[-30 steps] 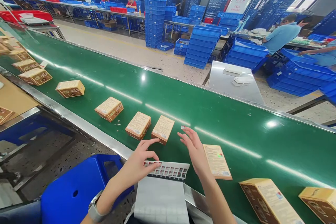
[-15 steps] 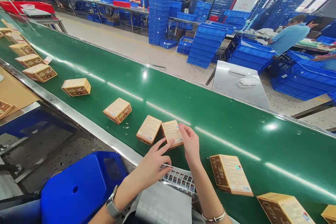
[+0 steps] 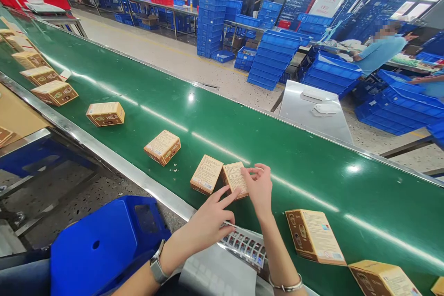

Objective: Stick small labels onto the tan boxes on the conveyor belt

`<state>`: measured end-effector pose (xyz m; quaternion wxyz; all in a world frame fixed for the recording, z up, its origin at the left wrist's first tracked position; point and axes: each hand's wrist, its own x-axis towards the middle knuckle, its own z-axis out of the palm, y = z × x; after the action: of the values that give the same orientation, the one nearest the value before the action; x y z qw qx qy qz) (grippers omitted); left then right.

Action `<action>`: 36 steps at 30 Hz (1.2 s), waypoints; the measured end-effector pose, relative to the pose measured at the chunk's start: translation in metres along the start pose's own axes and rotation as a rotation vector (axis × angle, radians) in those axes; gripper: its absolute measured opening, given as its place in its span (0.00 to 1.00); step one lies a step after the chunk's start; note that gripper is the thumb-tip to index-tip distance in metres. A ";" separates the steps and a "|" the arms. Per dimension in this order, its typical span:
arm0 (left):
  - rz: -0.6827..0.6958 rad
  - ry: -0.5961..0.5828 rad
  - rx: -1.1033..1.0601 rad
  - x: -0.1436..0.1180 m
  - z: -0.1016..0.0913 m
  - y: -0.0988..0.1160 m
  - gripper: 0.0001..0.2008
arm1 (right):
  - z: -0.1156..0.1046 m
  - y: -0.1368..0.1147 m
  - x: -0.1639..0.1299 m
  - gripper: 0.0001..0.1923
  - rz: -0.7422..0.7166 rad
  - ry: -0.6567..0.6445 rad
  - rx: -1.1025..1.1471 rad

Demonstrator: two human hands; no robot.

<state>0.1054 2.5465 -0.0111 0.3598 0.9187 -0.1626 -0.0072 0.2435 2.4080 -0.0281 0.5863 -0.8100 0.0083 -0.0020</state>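
Both hands rest open on one box point(image 3: 235, 178): the right hand point(image 3: 261, 188) presses its top, the left hand point(image 3: 211, 216) steadies its edge. Neither grips it. Boxes on the belt point(image 3: 312, 166) to the right look untouched; the sticker sheet point(image 3: 244, 245) lies below.

Under the fingers point(image 3: 258, 180) a matt cardboard box point(image 3: 235, 178) lies on the glossy green belt point(image 3: 312, 162); just below them, brushed metal edging point(image 3: 114, 166) and a glossy sticker sheet point(image 3: 244, 246).

Lying on conveyor belt point(image 3: 312, 171): carton point(image 3: 235, 178) under both hands, second carton point(image 3: 206, 174) touching at 9 o'clock, sticker strip point(image 3: 246, 246) at 6 o'clock, third carton point(image 3: 315, 235) at 4 o'clock.
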 end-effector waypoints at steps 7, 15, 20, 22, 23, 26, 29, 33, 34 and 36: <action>-0.327 0.058 -0.391 -0.007 -0.023 0.026 0.06 | -0.060 -0.044 -0.035 0.13 -0.245 -0.259 -0.128; -0.546 0.126 -0.716 -0.016 -0.044 0.033 0.11 | -0.070 -0.041 -0.094 0.08 -0.679 -0.439 -0.295; -0.557 0.138 -0.722 -0.018 -0.040 0.033 0.16 | -0.063 -0.033 -0.092 0.10 -0.891 -0.390 -0.360; -0.552 0.149 -0.690 -0.018 -0.038 0.034 0.16 | -0.061 -0.033 -0.096 0.12 -0.926 -0.346 -0.371; -0.553 0.151 -0.672 -0.017 -0.038 0.035 0.16 | -0.061 -0.033 -0.098 0.12 -0.921 -0.336 -0.356; -0.574 0.164 -0.601 -0.020 -0.042 0.032 0.17 | -0.062 -0.032 -0.102 0.07 -0.731 -0.358 -0.225; -0.594 0.098 -0.523 -0.029 -0.055 0.025 0.17 | -0.061 -0.027 -0.099 0.06 -0.292 -0.316 -0.003; -0.384 -0.088 -0.395 -0.043 -0.072 0.017 0.10 | -0.046 -0.014 -0.087 0.22 0.005 -0.277 0.149; -0.308 -0.107 -0.363 -0.044 -0.072 0.015 0.07 | -0.040 -0.012 -0.084 0.26 0.009 -0.268 0.142; -0.195 -0.119 -0.302 -0.042 -0.067 0.012 0.05 | -0.029 -0.009 -0.077 0.30 -0.003 -0.240 0.121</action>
<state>0.0713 2.5953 0.0419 0.4808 0.8637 -0.0909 -0.1208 0.1665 2.3843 -0.0103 0.6311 -0.7674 -0.0632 0.0937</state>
